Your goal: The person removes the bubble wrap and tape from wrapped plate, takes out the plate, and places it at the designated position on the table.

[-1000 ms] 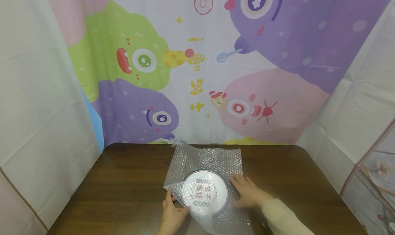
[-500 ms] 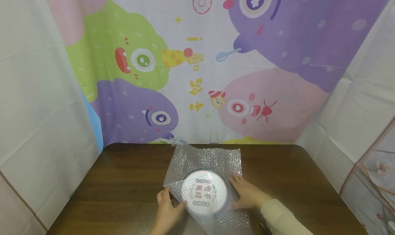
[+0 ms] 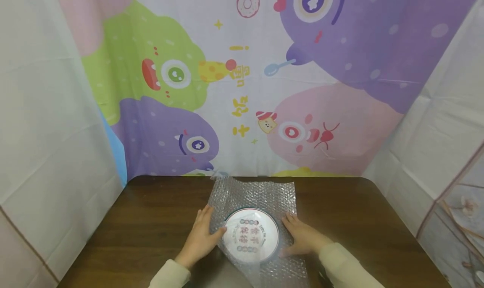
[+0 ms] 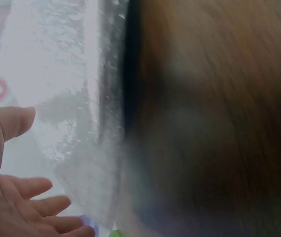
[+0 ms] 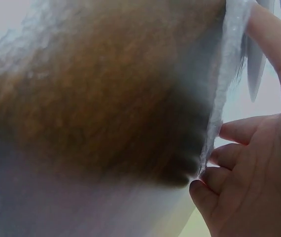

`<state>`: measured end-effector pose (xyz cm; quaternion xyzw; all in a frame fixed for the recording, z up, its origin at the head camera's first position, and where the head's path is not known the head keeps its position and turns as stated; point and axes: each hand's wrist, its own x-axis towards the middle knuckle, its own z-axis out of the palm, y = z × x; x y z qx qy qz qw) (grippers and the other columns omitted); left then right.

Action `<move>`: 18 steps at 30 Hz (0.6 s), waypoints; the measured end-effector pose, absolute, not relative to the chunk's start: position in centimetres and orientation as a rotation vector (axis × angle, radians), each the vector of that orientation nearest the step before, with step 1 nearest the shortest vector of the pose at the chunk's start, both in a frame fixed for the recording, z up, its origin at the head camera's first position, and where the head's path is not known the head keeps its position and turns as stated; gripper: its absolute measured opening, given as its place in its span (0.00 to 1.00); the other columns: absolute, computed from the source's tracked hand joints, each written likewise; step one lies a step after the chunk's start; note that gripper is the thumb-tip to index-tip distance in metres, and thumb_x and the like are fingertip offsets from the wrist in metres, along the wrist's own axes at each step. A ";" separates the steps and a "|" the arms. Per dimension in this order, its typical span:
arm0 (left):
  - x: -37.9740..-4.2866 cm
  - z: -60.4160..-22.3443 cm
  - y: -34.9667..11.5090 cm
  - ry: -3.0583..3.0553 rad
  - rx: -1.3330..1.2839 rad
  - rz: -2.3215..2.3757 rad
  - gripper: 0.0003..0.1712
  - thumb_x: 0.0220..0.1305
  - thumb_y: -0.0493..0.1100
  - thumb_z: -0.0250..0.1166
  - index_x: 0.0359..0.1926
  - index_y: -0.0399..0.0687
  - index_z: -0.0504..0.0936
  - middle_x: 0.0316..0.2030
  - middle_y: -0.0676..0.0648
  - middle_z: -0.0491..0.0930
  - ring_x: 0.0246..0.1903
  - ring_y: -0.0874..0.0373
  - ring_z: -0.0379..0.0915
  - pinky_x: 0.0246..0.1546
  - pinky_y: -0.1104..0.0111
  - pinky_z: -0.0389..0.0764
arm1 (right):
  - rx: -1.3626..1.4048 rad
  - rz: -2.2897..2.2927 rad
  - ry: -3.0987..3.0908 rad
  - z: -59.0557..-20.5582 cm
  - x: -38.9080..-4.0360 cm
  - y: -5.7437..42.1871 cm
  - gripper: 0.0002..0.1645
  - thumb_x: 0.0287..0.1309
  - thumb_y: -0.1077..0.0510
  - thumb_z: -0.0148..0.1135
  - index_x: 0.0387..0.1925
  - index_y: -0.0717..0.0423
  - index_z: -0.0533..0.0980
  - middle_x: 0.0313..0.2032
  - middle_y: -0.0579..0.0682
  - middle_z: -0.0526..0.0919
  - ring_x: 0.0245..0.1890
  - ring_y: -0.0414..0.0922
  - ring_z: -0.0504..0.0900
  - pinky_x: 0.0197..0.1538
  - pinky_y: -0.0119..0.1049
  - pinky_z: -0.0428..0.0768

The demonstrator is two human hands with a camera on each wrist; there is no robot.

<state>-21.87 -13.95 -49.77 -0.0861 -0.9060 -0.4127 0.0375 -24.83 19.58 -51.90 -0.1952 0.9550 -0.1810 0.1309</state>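
A white plate (image 3: 269, 242) with a dark rim and printed characters lies on a sheet of bubble wrap (image 3: 261, 192). A flap of the wrap is folded over the plate's left part, and the print shows through it. My left hand (image 3: 201, 238) is spread at the flap's left side, its thumb reaching to the plate's edge. In the left wrist view that hand (image 4: 27, 197) has its fingers relaxed and apart. Right of the plate, my right hand (image 3: 304, 237) rests spread fingers on the wrap; the right wrist view has its fingertips (image 5: 214, 157) right at the sheet.
The brown wooden table (image 3: 159, 221) extends to both sides of the wrap. A cloth (image 3: 242, 153) printed with cartoon monsters hangs at the table's back edge. Pale cloth walls (image 3: 56, 153) stand at left and right.
My left hand has let go of the flap's corner and moved up along its left side with fingers spread. The flap lies flatter over the plate. My right hand has stayed put.
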 end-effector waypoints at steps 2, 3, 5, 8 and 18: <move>-22.2 -49.9 -13.9 -2.837 -0.306 -1.244 0.43 0.64 0.53 0.63 0.71 0.32 0.59 0.72 0.30 0.55 0.73 0.30 0.43 0.69 0.37 0.52 | -0.554 -0.532 2.766 -51.8 -24.8 19.6 0.73 0.33 0.27 0.73 0.73 0.62 0.55 0.75 0.66 0.48 0.75 0.64 0.48 0.72 0.62 0.55; -22.3 -50.0 -13.9 -2.859 -0.316 -1.241 0.42 0.65 0.53 0.63 0.70 0.32 0.61 0.71 0.30 0.58 0.72 0.30 0.46 0.69 0.37 0.53 | -0.548 -0.538 2.764 -51.8 -24.8 19.6 0.73 0.33 0.27 0.73 0.73 0.62 0.55 0.75 0.65 0.48 0.75 0.64 0.47 0.72 0.62 0.55; -22.4 -50.1 -13.9 -2.889 -0.334 -1.224 0.39 0.65 0.54 0.62 0.68 0.32 0.66 0.68 0.30 0.64 0.70 0.31 0.54 0.67 0.38 0.58 | -0.539 -0.552 2.757 -51.8 -24.8 19.5 0.73 0.32 0.28 0.74 0.73 0.62 0.55 0.75 0.65 0.48 0.75 0.64 0.47 0.72 0.62 0.55; -22.4 -50.2 -13.9 -2.897 -0.355 -1.198 0.34 0.66 0.55 0.61 0.63 0.34 0.73 0.62 0.32 0.72 0.64 0.32 0.65 0.64 0.39 0.64 | -0.537 -0.552 2.752 -51.6 -24.8 19.4 0.74 0.31 0.28 0.74 0.74 0.62 0.55 0.75 0.66 0.47 0.75 0.64 0.47 0.72 0.62 0.54; -22.3 -49.6 -14.9 -2.848 -0.379 -1.235 0.23 0.68 0.55 0.59 0.52 0.42 0.82 0.52 0.42 0.82 0.57 0.41 0.75 0.57 0.45 0.74 | -0.553 -0.530 2.760 -51.9 -25.1 19.6 0.75 0.31 0.27 0.73 0.74 0.63 0.54 0.75 0.66 0.48 0.75 0.64 0.47 0.72 0.61 0.54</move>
